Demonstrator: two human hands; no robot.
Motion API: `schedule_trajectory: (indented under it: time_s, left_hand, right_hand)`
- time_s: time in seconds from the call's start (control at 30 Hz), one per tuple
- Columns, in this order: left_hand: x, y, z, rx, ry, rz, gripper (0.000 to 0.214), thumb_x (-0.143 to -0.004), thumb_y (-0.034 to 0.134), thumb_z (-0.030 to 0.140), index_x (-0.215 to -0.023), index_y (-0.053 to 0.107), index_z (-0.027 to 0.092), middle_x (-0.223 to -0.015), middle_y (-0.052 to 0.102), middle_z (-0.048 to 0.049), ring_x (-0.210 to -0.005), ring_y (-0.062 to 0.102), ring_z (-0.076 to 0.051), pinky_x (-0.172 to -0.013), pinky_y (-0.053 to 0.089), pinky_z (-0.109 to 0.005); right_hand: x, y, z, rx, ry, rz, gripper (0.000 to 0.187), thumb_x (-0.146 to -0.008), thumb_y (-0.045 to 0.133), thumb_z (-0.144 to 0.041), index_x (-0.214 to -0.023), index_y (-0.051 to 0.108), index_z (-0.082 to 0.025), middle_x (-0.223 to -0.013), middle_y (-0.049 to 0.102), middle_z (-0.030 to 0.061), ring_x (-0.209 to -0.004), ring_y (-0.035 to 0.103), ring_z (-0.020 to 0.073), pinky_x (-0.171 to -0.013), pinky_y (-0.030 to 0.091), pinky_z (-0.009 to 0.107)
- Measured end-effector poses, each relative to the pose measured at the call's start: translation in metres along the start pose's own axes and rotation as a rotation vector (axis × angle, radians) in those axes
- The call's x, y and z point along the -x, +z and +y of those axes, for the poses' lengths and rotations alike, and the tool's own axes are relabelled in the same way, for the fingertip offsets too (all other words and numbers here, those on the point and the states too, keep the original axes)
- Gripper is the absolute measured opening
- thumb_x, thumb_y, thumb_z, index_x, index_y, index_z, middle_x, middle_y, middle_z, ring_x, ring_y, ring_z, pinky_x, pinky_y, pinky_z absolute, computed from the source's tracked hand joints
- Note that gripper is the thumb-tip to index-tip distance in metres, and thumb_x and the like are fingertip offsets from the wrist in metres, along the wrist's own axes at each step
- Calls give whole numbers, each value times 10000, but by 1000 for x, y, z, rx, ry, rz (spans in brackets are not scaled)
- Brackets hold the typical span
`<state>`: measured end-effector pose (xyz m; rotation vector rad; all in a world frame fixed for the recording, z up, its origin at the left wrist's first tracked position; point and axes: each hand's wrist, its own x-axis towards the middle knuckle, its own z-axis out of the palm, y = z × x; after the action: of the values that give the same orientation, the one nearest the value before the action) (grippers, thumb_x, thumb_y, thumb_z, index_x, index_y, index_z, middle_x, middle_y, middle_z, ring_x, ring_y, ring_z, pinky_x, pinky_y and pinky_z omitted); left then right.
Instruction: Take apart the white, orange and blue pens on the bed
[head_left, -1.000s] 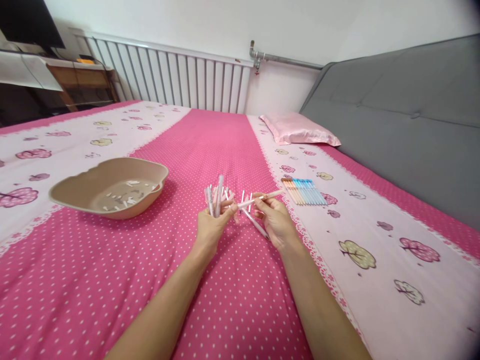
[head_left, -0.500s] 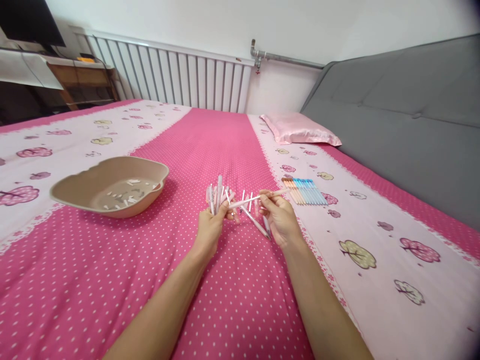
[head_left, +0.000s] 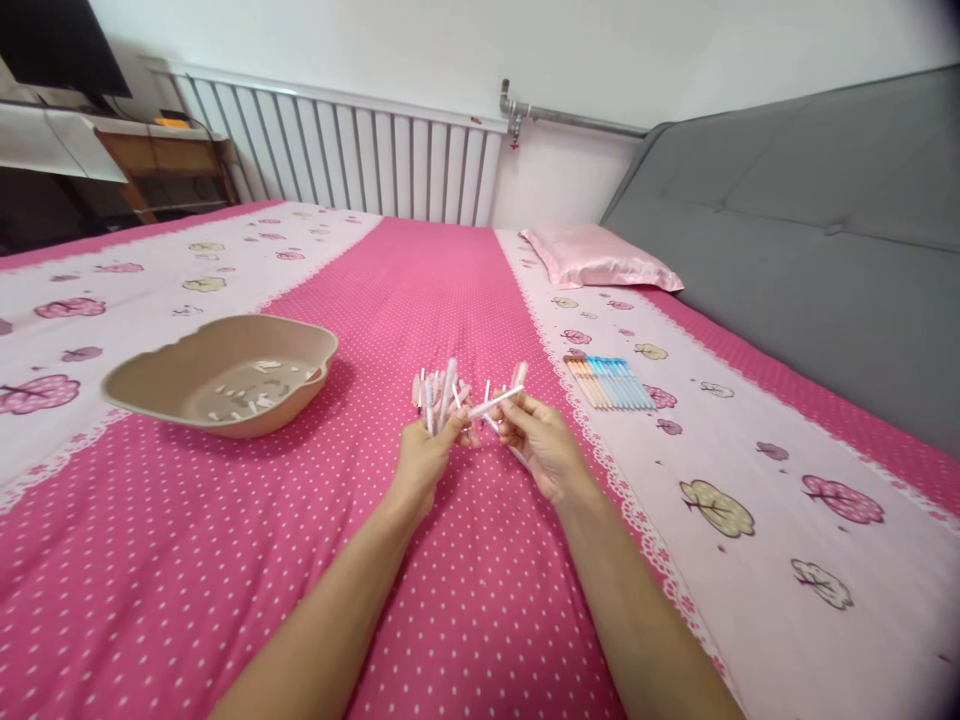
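Note:
My left hand [head_left: 425, 462] is closed around a few pale pink, see-through pens [head_left: 448, 388] that stand up from its grip. A slim white-tipped pen [head_left: 491, 404] lies slantwise between both hands. My right hand [head_left: 541, 445] pinches its right end, while its left end rests at my left thumb and fingertips. A pink, cap-like piece [head_left: 519, 374] sticks up by my right fingers; I cannot tell if they hold it. Behind my hands lies a loose cluster of pink and white pens and parts [head_left: 465, 392], partly hidden by my fingers.
A beige basin [head_left: 172, 372] with small white pieces inside stands at the left. Right of my hands, a neat row of orange-to-blue pens [head_left: 611, 384] lies on the pink bedspread [head_left: 450, 600]. Farther back are a pink pillow [head_left: 600, 260], a grey headboard [head_left: 810, 230] and a radiator [head_left: 337, 145].
My right hand has moved left, closer to my left hand. A pink piece that pointed right from its fingers is no longer seen there; a pink piece now stands upright beside them.

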<state>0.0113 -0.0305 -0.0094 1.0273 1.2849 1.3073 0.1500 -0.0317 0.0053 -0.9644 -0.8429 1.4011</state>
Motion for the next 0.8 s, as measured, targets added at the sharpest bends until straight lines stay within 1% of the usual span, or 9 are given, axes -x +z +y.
schedule_trajectory:
  time_s: [0.07, 0.17, 0.23, 0.33, 0.43, 0.53, 0.6, 0.7, 0.8]
  left_hand:
    - [1, 0, 0, -68, 22, -50, 273, -581, 708, 415, -523, 630, 160, -465, 515, 6, -440, 406, -85, -436, 291, -221]
    - [0, -2, -1, -114, 54, -80, 230, -560, 721, 368, -509, 625, 165, -442, 477, 24, -405, 344, -68, -406, 240, -213]
    - [-5, -6, -2, -103, 55, -25, 216, -553, 725, 348, -500, 625, 164, -427, 468, 22, -391, 327, -65, -393, 223, -212]
    - [-13, -15, -5, -107, 41, 149, 208, -551, 723, 334, -515, 629, 153, -411, 474, 12, -373, 335, -68, -381, 214, -216]
    - [-20, -21, -8, -160, 56, 239, 167, -562, 705, 293, -608, 653, 141, -448, 530, -5, -391, 399, -87, -400, 255, -218]
    - [-23, -21, -11, -182, 33, 149, 220, -532, 710, 260, -707, 682, 129, -522, 600, -29, -451, 475, -115, -451, 311, -221]
    - [-23, -21, -14, -214, 44, 65, 254, -526, 710, 278, -730, 696, 129, -570, 633, -44, -494, 510, -134, -483, 334, -224]
    - [-25, -23, -19, -298, 112, 37, 261, -577, 666, 336, -745, 701, 139, -574, 628, -34, -497, 501, -136, -481, 322, -220]
    - [-27, -23, -22, -299, 154, 70, 260, -633, 619, 390, -696, 672, 144, -510, 554, -1, -454, 434, -113, -450, 270, -211]
  right_hand:
    - [-2, -2, 0, -13, -40, 56, 206, -631, 709, -291, -748, 614, -151, -653, 593, -19, -507, 490, 41, -479, 412, 151]
    - [-9, -15, -6, -72, -133, 214, 198, -612, 713, -290, -706, 595, -162, -640, 574, -22, -506, 489, 54, -462, 420, 166]
    - [-14, -25, -10, -125, -182, 330, 196, -604, 708, -279, -680, 561, -174, -618, 551, -35, -486, 473, 54, -451, 422, 172]
    - [-17, -31, -10, -140, -196, 424, 213, -621, 686, -299, -638, 507, -183, -551, 501, -56, -442, 440, 52, -426, 405, 173]
    - [-15, -27, -2, 13, -152, 330, 228, -655, 663, -333, -619, 503, -175, -506, 493, -54, -417, 434, 49, -403, 371, 164]
    - [-13, -17, 11, 248, -70, 172, 224, -694, 633, -348, -631, 526, -163, -505, 528, -35, -416, 459, 58, -414, 372, 171]
    - [-13, -12, 20, 406, -31, 105, 210, -713, 615, -365, -704, 567, -160, -554, 583, -8, -444, 505, 84, -450, 410, 204]
    - [-14, -9, 27, 641, -91, 24, 299, -739, 593, -359, -978, 601, -180, -828, 679, 59, -644, 618, 146, -643, 477, 298]
    - [-12, -9, 26, 872, -182, -15, 308, -795, 525, -270, -1092, 581, -212, -1000, 668, 69, -852, 626, 179, -808, 432, 337]
